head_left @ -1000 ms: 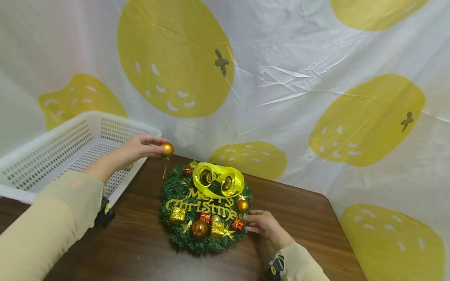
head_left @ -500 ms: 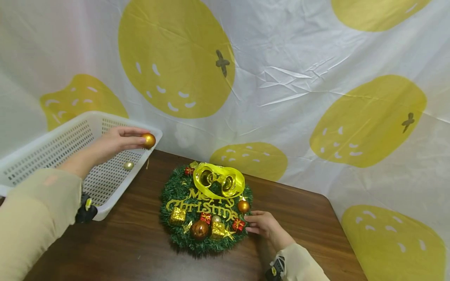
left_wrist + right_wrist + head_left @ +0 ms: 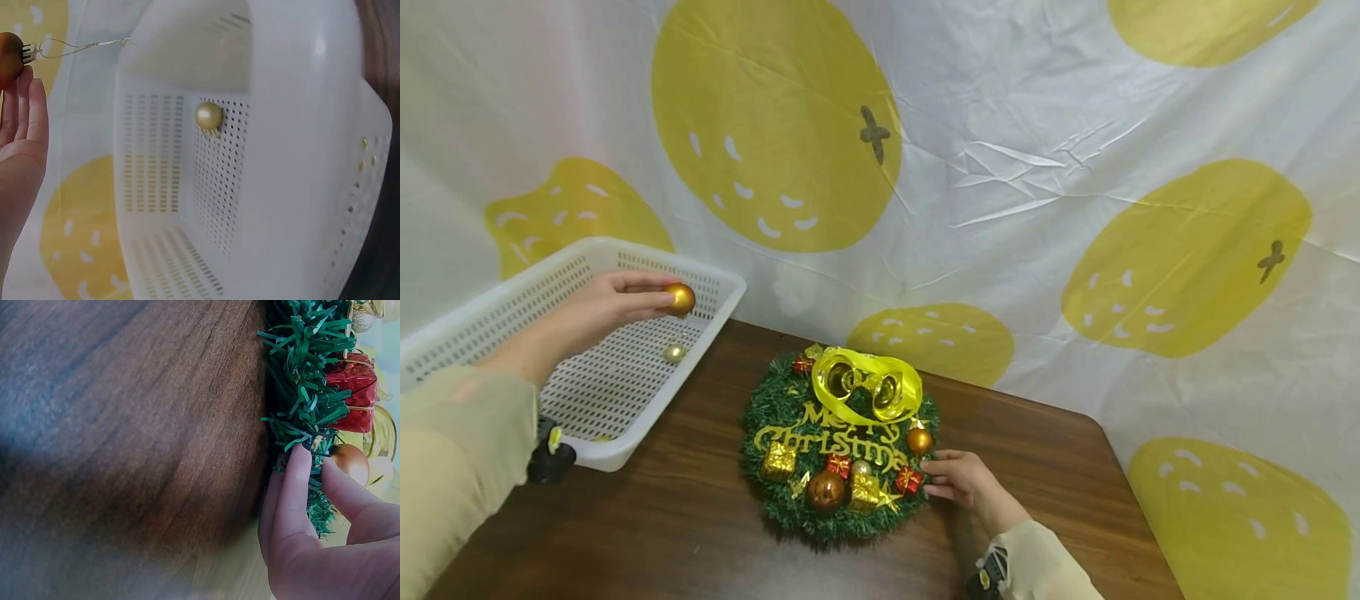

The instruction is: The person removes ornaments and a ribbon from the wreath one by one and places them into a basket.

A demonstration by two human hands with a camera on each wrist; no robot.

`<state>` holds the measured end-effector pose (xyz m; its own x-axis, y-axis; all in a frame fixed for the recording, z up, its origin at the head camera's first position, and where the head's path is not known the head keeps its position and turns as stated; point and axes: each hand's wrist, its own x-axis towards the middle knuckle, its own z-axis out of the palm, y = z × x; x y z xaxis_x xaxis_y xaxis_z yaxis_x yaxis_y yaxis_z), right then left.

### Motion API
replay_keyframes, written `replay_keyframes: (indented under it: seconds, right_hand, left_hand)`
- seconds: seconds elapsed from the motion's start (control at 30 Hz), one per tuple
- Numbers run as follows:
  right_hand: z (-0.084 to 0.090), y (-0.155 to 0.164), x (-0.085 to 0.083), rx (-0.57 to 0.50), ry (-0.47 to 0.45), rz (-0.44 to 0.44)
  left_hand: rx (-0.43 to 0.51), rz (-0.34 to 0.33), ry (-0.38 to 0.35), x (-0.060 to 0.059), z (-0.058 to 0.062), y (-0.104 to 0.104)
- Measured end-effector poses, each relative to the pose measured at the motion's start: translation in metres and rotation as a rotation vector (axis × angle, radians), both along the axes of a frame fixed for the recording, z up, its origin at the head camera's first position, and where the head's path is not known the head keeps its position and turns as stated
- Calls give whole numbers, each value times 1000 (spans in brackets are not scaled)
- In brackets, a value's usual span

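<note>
In the head view my left hand (image 3: pixel 602 307) pinches an orange-gold Christmas ball (image 3: pixel 681 299) by its fingertips, held over the white plastic basket (image 3: pixel 664 390). A thin gold hanging loop trails from the ball's cap (image 3: pixel 29 53) in the left wrist view. On the basket's floor lies a smaller pale gold ball (image 3: pixel 674 354). My right hand (image 3: pixel 962 482) pinches the right edge of a green Christmas wreath (image 3: pixel 765 396), thumb on top and fingers along its outer side. Beside those fingertips are a red gift box (image 3: pixel 907 479) and another orange ball (image 3: pixel 919 440) on the wreath.
The wreath lies flat on a dark wooden table (image 3: pixel 700 533), bearing gold "Merry Christmas" lettering (image 3: pixel 831 442), gold bells with yellow ribbon (image 3: pixel 910 387), and a brown ball (image 3: pixel 826 492). A white curtain with yellow fruit prints (image 3: pixel 925 250) hangs right behind the table and basket.
My left hand has carried the orange-gold ball leftward from beside the wreath to over the basket, uncovering the pale gold ball inside. The right hand and the wreath have stayed in place.
</note>
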<state>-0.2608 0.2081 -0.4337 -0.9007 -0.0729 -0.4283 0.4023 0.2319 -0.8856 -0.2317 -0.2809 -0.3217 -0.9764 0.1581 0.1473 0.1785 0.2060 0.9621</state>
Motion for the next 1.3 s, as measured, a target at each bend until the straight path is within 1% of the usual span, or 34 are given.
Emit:
replay_keyframes:
  seconds: [0.13, 0.37, 0.53, 0.67, 0.9, 1.13, 1.2, 1.3]
  right_hand:
    - [1, 0, 0, -1, 1, -1]
    - [-1, 2, 0, 2, -1, -2]
    - [0, 3, 0, 0, 1, -6]
    - [0, 3, 0, 4, -3, -12]
    - [0, 4, -1, -1, 5, -4]
    - [1, 5, 0, 0, 3, -1]
    - [1, 5, 1, 5, 1, -1]
    - [2, 5, 1, 10, 0, -1]
  left_hand:
    - [-32, 27, -27, 2, -5, -6]
    - [-164, 27, -90, 1, -15, -6]
    - [-269, 32, -123, 2, -19, -7]
    - [-314, 3, -145, 2, -23, -7]
    - [-425, -27, -220, 1, -31, -8]
    - [-421, -115, -303, 2, -34, -8]
    - [-422, -128, -307, 3, -33, -8]
    - [-425, -123, -278, 3, -30, -5]
